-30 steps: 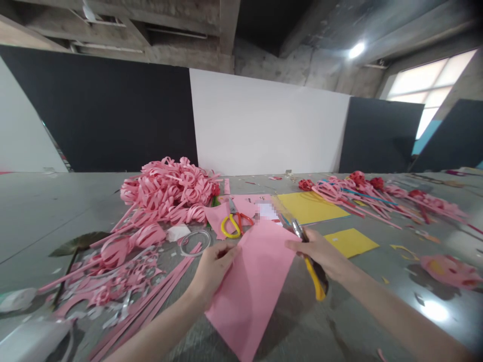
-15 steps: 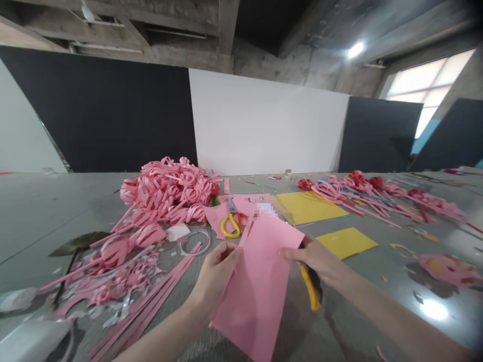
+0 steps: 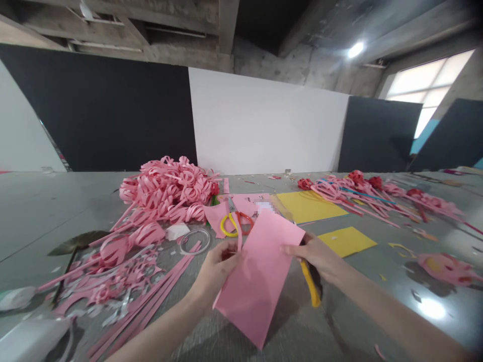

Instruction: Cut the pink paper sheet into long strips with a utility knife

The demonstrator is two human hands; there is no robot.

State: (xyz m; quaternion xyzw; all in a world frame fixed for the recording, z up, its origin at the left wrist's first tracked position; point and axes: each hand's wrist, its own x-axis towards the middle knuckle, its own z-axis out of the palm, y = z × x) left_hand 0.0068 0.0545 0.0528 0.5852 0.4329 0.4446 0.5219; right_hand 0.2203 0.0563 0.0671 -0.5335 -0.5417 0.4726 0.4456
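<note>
A pink sheet of paper [image 3: 260, 276] is held up slanted between both hands. My left hand [image 3: 222, 264] is closed in a pinch at its left edge, where a narrow pink paper strip [image 3: 239, 235] sticks up from the fingers, apart from the sheet at the top. My right hand [image 3: 307, 254] grips the right edge, thumb on the front face; its other fingers are behind the paper. Below that palm hangs a yellow-handled tool [image 3: 311, 286], its working end hidden. Beyond the sheet lie scissors [image 3: 231, 218] with one yellow and one red handle loop.
A large heap of pink paper loops [image 3: 169, 188] stands at the back left. Pink strips [image 3: 162, 296] and paper scraps [image 3: 116, 281] lie nearer. Yellow sheets [image 3: 349, 240] and pink stems with red flowers [image 3: 356, 188] are on the right. A wire coil [image 3: 195, 242] lies left of the scissors.
The narrow strip has come away from the sheet's left edge and now stands upright at my left hand. The sheet's lower end has risen and turned a little; the scissors' red loop shows more.
</note>
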